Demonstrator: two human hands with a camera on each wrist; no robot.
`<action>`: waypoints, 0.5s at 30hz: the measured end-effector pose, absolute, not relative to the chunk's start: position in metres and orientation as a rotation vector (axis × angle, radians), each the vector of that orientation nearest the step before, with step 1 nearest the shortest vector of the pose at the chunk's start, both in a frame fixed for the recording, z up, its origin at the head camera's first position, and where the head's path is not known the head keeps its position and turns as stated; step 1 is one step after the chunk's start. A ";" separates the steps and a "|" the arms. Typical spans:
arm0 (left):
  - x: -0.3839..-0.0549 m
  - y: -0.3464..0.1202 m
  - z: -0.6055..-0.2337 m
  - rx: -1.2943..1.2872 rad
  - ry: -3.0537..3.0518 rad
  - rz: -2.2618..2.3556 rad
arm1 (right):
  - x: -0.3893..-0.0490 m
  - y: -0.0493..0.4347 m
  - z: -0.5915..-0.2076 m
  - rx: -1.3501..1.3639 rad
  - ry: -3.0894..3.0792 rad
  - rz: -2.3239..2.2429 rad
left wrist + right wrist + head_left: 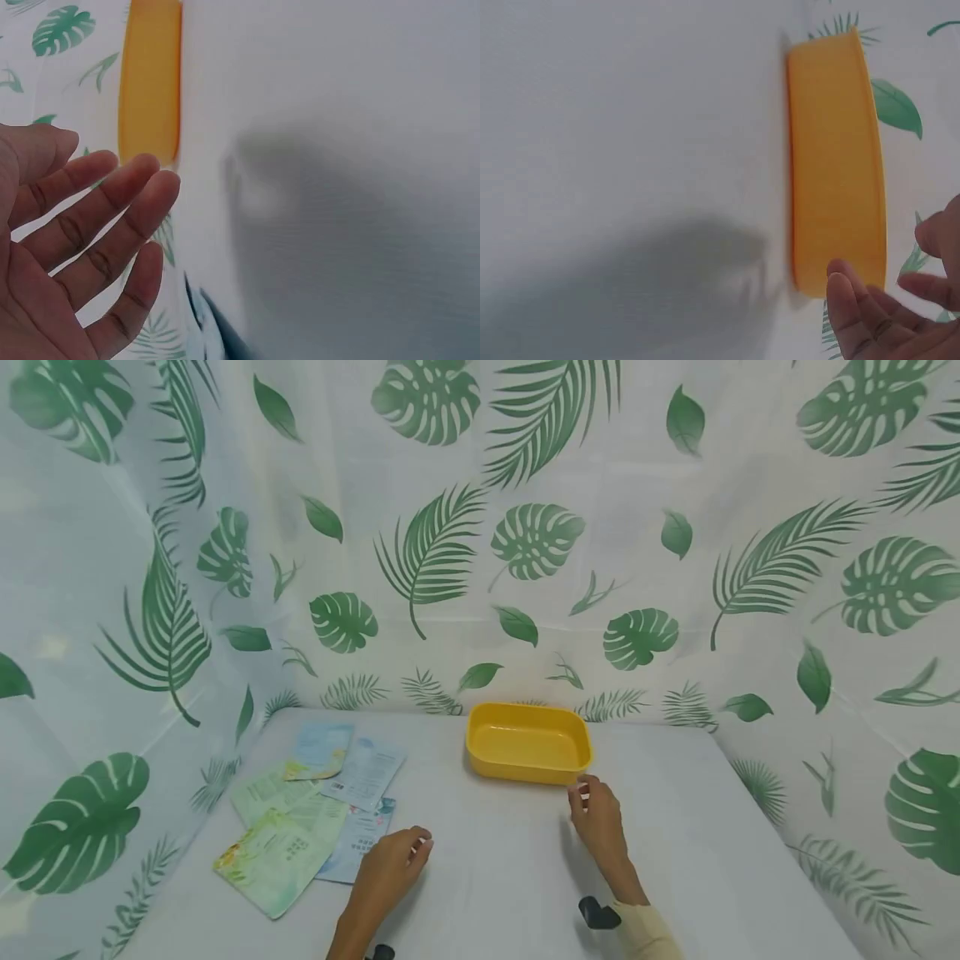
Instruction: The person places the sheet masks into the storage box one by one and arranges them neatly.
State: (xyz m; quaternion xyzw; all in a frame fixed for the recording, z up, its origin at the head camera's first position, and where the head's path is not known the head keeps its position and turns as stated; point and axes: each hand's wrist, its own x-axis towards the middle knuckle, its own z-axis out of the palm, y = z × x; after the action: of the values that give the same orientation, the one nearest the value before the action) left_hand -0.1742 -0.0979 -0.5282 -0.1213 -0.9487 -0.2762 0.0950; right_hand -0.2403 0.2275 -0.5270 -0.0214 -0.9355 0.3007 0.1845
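Note:
A yellow rectangular basin (528, 772) stands at the back of the white table. My right hand (597, 818) hovers by its front right corner, fingers loosely bent and holding nothing; in the right wrist view the fingertips overlap the basin wall (836, 165). On the left side of the table, my left hand (390, 868) is over the surface beside several flat packets, its palm bare. These include a green packet (281, 860), a blue packet (348, 847) partly behind the left hand, a whitish packet (365, 774) and a blue-and-yellow one (318, 750). The packets overlap one another.
A white sheet printed with green leaves (536, 539) hangs at the back and both sides of the table (480, 893). Another pale green packet (270, 793) lies at the left, partly under its neighbours. Black wrist devices (598, 913) are on both arms.

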 end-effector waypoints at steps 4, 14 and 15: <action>-0.156 -0.111 -0.534 -0.306 -2.852 -0.893 | -0.271 0.229 -0.525 -0.216 -2.675 0.979; -0.128 -0.120 -0.545 -0.211 -2.861 -1.053 | -0.307 0.233 -0.526 -0.446 -2.660 1.273; -0.127 -0.120 -0.546 -0.204 -2.848 -1.067 | -0.309 0.233 -0.527 -0.481 -2.646 1.320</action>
State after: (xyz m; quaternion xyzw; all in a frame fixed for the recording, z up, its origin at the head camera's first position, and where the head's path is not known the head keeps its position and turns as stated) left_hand -0.1273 -0.1200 -0.5461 -0.0667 -0.9333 -0.3496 0.0467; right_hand -0.3085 0.2334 -0.5265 -0.1602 -0.8808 0.4395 0.0729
